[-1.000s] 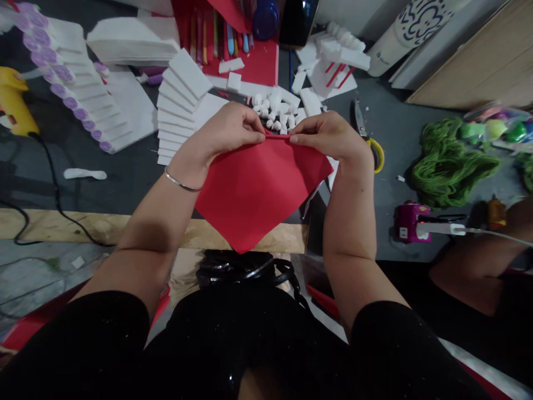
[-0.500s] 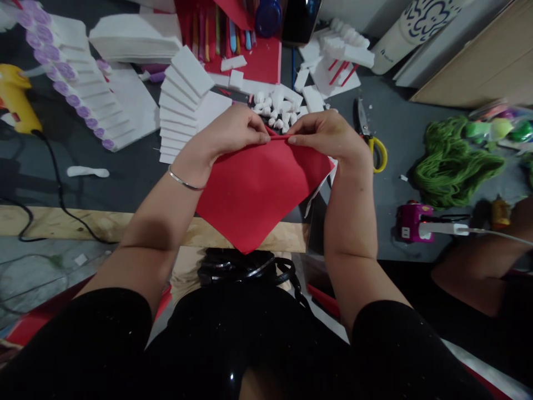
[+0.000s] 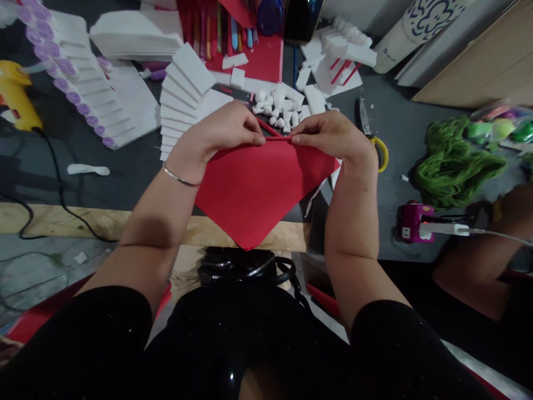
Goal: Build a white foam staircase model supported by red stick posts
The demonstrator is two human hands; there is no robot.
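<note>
A red sheet (image 3: 266, 183) hangs between my hands, one corner pointing down toward me over the table's front edge. Its far edge is rolled into a thin tube. My left hand (image 3: 235, 130) pinches the left part of this rolled edge between thumb and fingers. On the right part, my right hand (image 3: 325, 133) has a similar pinch, with a short stretch of roll showing between the two. Just beyond the roll lies a pile of small white pieces (image 3: 277, 108), with a red strip slanting in front of it.
Yellow-handled scissors (image 3: 380, 154) lie right of my right hand. White stepped strips (image 3: 179, 105) fan out at the left, near a yellow glue gun (image 3: 16, 94). Green yarn (image 3: 453, 164) and a purple plug adapter (image 3: 415, 222) are at the right, by another person's arm (image 3: 483, 261).
My hands have moved slightly apart along the rolled edge, and more of the roll shows between them. The red strip beyond it is more visible. The other person's arm has shifted a little.
</note>
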